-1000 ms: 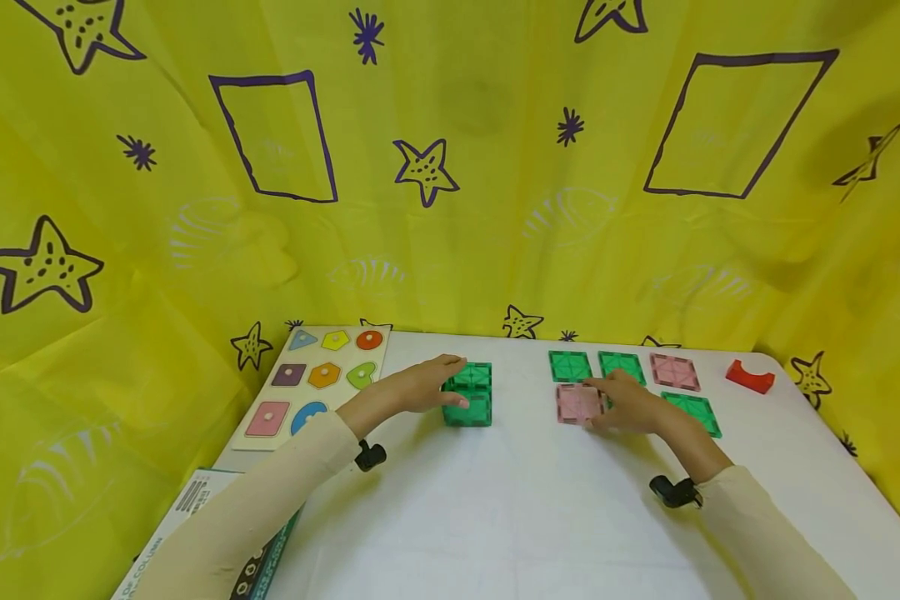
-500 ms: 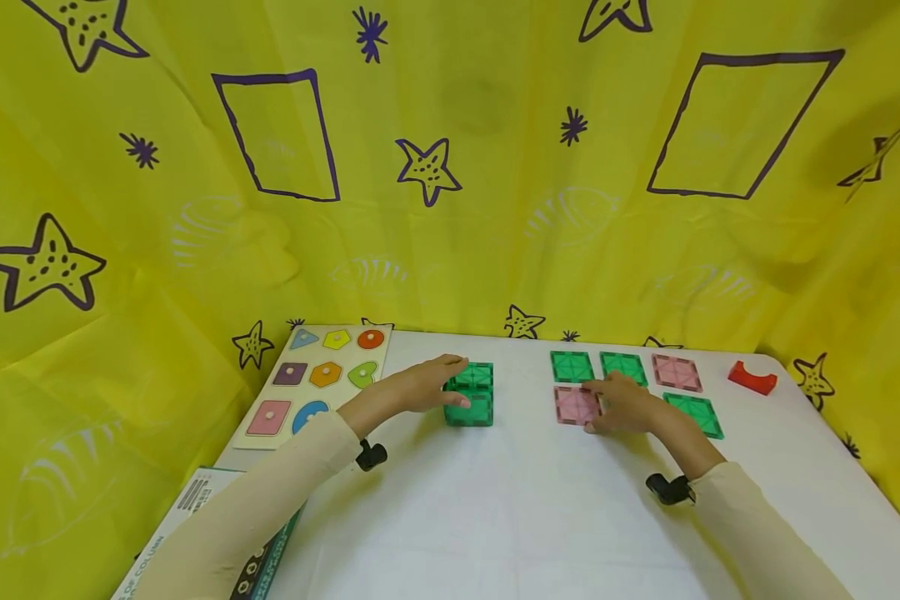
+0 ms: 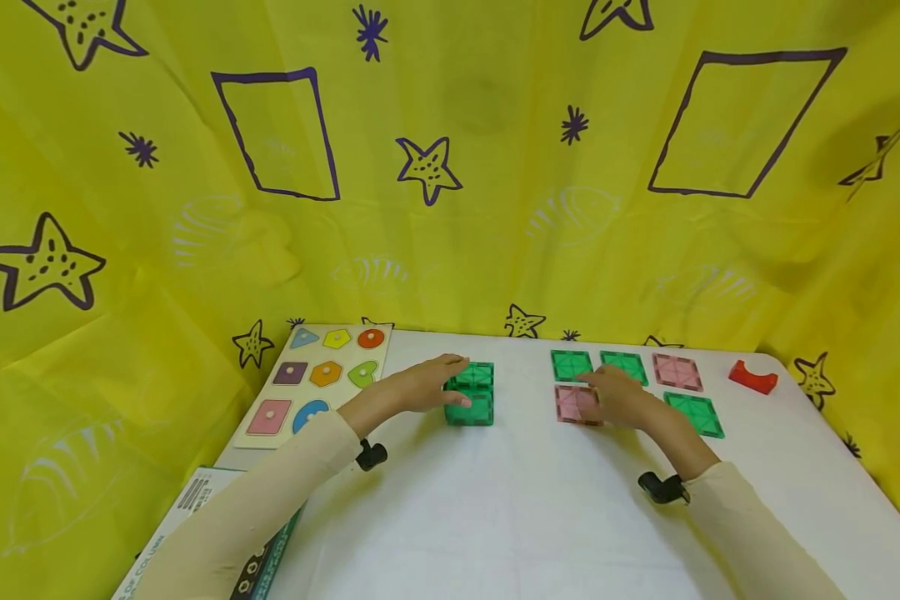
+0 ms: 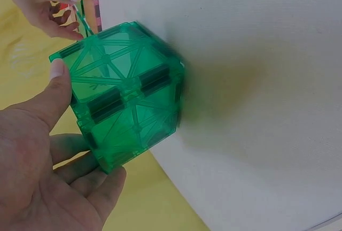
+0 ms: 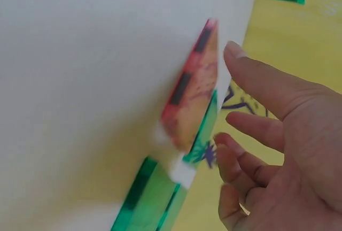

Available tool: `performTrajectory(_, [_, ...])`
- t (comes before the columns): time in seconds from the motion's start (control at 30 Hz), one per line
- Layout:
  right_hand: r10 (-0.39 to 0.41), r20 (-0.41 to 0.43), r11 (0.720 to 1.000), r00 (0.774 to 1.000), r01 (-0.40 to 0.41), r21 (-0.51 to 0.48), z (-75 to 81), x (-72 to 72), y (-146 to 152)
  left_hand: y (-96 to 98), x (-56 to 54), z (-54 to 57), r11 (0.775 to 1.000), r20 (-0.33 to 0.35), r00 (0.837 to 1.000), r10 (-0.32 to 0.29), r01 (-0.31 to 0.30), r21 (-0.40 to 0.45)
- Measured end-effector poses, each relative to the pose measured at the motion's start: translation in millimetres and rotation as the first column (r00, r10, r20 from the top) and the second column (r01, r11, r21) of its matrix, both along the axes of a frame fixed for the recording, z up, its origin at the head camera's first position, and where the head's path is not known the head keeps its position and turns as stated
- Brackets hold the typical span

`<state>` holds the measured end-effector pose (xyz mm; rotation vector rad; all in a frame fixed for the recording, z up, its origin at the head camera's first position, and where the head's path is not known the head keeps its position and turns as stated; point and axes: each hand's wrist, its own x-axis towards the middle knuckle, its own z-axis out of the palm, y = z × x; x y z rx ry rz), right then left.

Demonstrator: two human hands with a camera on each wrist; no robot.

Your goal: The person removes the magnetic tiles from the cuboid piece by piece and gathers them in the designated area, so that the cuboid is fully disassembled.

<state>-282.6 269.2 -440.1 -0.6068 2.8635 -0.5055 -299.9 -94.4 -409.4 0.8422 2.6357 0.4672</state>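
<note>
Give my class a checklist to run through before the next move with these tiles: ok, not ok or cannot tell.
1. Left hand holds the green box: ok, thumb and fingers at its sides.
2. Green box rests flat on the table: cannot tell, its underside is hidden.
3. Right hand grips the nearest pink tile: not ok, the right wrist view shows a gap.
4. Spare tiles nearby: ok, three green tiles and another pink tile.
5. Red piece apart from the right hand: ok.

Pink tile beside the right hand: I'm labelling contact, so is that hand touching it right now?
Apart. The right wrist view shows a gap, with background visible through it, between the pink tile and the right hand.
</note>
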Motion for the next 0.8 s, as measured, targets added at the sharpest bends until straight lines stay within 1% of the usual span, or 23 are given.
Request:
performTrajectory(0.13, [0.03,0.025,0.995,0.999,-0.027,-0.094,7.5,2.2,-19,0.0,-0.1,0.1,1.0,-0.002,1.0,-0.003,0.003,0.014])
performTrajectory(0.3, [0.048,0.074,0.985,0.996,-0.035,-0.171,11.3,2.7,-46,0.4,-0.3,0.1,1.0,0.001,1.0,-0.007,0.007,0.016])
performTrajectory(0.4, [0.084,0.043,0.977,0.996,-0.074,-0.201,11.5,4.8,-62,1.0,-1.0,-0.5,1.0,-0.001,1.0,-0.008,0.008,0.011])
performTrajectory(0.47, [0.113,0.007,0.971,0.994,-0.109,-0.214,11.1,7.4,-73,1.0,-1.4,-1.0,1.0,-0.005,1.0,-0.006,0.006,0.009])
performTrajectory(0.6, [0.173,-0.053,0.954,0.984,-0.18,-0.241,9.7,12.6,-98,1.2,-1.9,-0.9,1.0,-0.008,1.0,-0.006,0.006,0.016])
performTrajectory(0.7, [0.216,-0.118,0.945,0.969,-0.238,-0.223,7.9,15.5,-117,-0.2,-1.9,-0.5,1.0,-0.009,1.0,-0.013,0.013,0.022])
performTrajectory(0.8, [0.257,-0.208,0.943,0.944,-0.292,-0.162,5.6,17.7,-130,-0.8,-2.4,-1.1,0.999,-0.017,1.0,-0.024,0.024,0.021])
